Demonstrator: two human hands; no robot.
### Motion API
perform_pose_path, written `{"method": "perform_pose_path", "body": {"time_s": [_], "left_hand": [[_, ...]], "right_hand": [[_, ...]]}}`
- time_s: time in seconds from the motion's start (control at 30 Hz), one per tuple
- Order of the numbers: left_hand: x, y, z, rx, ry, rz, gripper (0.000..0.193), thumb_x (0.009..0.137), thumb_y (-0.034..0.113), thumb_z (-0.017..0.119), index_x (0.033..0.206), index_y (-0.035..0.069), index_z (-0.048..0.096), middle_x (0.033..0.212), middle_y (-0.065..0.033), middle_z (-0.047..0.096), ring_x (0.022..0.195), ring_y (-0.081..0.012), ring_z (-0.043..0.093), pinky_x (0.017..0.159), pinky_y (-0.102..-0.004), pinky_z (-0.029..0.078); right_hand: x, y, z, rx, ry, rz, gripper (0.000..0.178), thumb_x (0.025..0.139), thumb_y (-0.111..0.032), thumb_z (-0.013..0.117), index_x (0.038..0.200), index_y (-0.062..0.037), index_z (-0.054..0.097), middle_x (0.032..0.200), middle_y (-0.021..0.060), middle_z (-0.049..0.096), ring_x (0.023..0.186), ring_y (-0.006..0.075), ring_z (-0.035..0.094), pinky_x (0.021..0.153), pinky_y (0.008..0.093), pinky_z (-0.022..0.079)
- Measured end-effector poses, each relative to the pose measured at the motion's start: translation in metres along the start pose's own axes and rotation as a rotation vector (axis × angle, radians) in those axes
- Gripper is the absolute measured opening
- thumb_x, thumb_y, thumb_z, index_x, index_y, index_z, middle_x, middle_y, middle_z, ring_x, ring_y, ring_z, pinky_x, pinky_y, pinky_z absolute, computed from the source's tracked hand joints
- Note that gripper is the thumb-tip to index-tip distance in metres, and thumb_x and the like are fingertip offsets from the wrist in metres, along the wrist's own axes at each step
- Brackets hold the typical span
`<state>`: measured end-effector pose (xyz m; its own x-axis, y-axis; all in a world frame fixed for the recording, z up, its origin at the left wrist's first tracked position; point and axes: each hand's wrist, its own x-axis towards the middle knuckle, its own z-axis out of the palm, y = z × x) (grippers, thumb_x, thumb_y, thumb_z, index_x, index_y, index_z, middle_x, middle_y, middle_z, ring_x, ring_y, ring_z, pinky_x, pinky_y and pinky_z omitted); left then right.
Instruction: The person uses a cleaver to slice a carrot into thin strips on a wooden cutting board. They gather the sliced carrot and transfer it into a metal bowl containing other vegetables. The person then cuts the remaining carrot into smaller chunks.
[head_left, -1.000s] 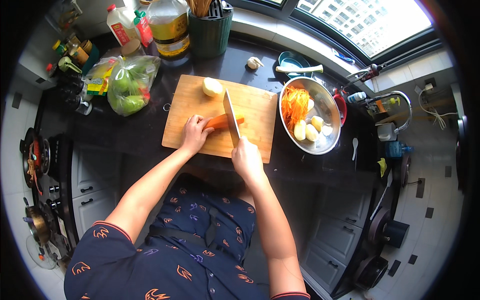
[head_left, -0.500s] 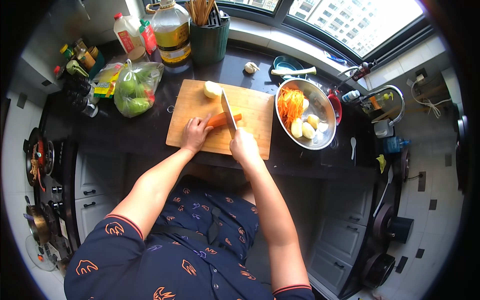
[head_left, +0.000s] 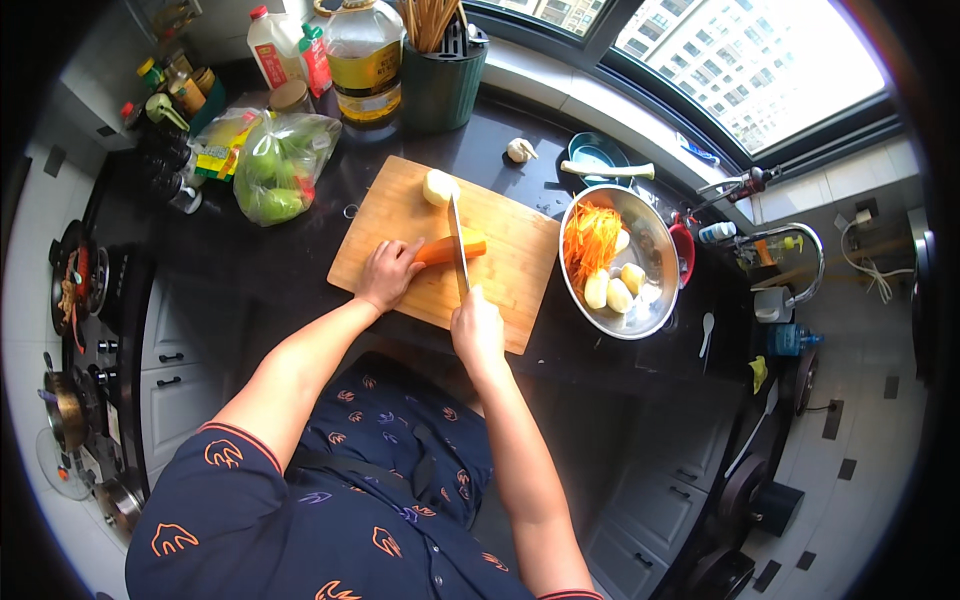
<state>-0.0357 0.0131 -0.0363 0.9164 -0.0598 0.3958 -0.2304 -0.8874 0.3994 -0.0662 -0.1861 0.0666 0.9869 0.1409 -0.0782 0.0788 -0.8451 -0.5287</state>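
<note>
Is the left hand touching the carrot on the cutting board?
Touching. The head view shows the left hand pressed on the carrot, fingers covering its left end with no gap, while the knife in the right hand crosses the carrot.

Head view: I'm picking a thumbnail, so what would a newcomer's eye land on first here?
The orange carrot on the wooden cutting board at centre, steadied by the left hand while the right hand holds a knife across it. Right of the board, a steel bowl holds shredded carrot and pale peeled potatoes.
</note>
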Motion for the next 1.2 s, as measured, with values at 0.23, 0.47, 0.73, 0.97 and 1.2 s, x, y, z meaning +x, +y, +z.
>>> {"method": "perform_pose_path", "body": {"time_s": [0.23,0.47,0.73,0.97,1.2], "left_hand": [[0.002,-0.001,-0.007,0.034,-0.045,0.11,0.05,0.091,0.033,0.073,0.139,0.024,0.064,0.1,-0.0042,0.06,0.097,-0.0255,0.059,0.088,-0.0403,0.05],[-0.001,0.005,-0.01,-0.02,-0.038,0.048,0.049,0.087,0.043,0.075,0.13,0.019,0.068,0.104,-0.0058,0.06,0.099,-0.027,0.06,0.089,-0.0404,0.05],[-0.006,0.011,-0.009,-0.049,0.055,-0.042,0.042,0.087,0.039,0.078,0.118,0.012,0.069,0.108,-0.0101,0.06,0.104,-0.0302,0.059,0.093,-0.0406,0.051],[-0.009,0.005,-0.006,-0.089,0.086,-0.018,0.039,0.085,0.032,0.08,0.115,0.01,0.067,0.103,-0.0093,0.06,0.099,-0.0306,0.059,0.089,-0.041,0.052],[-0.009,0.006,-0.006,-0.024,0.071,-0.015,0.038,0.087,0.032,0.08,0.118,0.015,0.065,0.1,-0.0077,0.059,0.098,-0.0294,0.059,0.088,-0.0405,0.052]], "right_hand": [[-0.012,0.0,-0.02,-0.076,-0.078,0.043,0.016,0.094,-0.011,0.061,0.098,0.0018,0.053,0.075,0.0302,0.068,0.073,0.048,0.071,0.069,0.0543,0.059],[0.004,0.002,-0.011,-0.144,-0.085,-0.007,0.015,0.095,-0.012,0.059,0.099,0.0013,0.053,0.076,0.0295,0.069,0.072,0.0473,0.071,0.069,0.054,0.059],[0.004,0.025,0.007,-0.116,-0.051,-0.086,0.017,0.095,-0.011,0.058,0.104,0.0031,0.055,0.076,0.0304,0.069,0.074,0.0485,0.07,0.069,0.0549,0.059],[0.008,0.038,0.009,-0.036,-0.039,-0.158,0.018,0.094,-0.009,0.057,0.106,0.0037,0.055,0.08,0.0324,0.068,0.076,0.0499,0.069,0.07,0.055,0.057],[-0.006,0.053,-0.033,0.266,0.043,-0.192,0.016,0.096,-0.009,0.06,0.106,0.0023,0.057,0.081,0.0291,0.068,0.078,0.0492,0.068,0.066,0.0534,0.054]]}}
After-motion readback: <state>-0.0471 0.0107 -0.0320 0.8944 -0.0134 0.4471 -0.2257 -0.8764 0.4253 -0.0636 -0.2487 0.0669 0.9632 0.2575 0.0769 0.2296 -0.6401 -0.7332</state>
